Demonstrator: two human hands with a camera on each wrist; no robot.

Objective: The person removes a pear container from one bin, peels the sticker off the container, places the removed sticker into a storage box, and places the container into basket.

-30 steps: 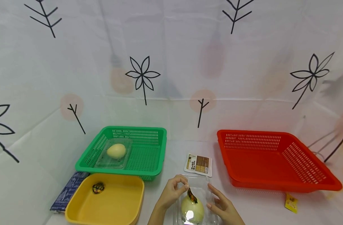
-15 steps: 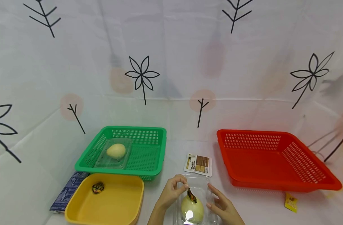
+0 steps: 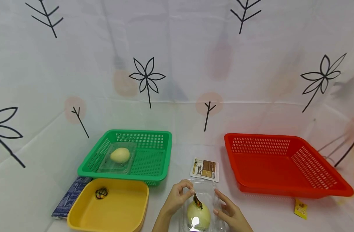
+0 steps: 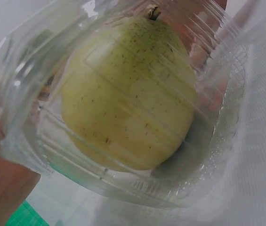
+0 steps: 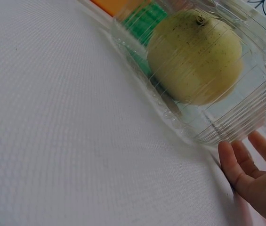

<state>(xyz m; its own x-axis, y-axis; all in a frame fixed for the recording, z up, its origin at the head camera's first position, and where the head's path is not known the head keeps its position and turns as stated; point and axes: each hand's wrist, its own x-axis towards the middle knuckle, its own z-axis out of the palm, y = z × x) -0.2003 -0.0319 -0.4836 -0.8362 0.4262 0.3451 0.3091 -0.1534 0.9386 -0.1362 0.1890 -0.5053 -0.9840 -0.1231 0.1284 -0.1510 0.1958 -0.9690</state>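
Note:
A clear plastic clamshell box (image 3: 204, 187) with a pale yellow-green pear (image 3: 198, 216) inside sits at the front middle in the head view. Thumb and forefinger of my left hand (image 3: 175, 201) pinch the upper end of a dark, patterned sticker (image 3: 198, 202) that stands up from the lid, over the pear. My right hand (image 3: 233, 216) holds the box at its right side, thumb on the lid's edge. In the right wrist view its fingertips (image 5: 231, 155) meet the ribbed lower side. The pear's stem shows through the plastic in the left wrist view.
A green basket (image 3: 148, 178) holds another boxed pear (image 3: 120, 156). In front is a yellow tray (image 3: 107, 219) with a round patterned sticker (image 3: 101, 193). A red basket (image 3: 281, 190), a flat food packet (image 3: 206, 169), a small yellow packet (image 3: 300, 208) and a blue packet (image 3: 69, 199) lie around.

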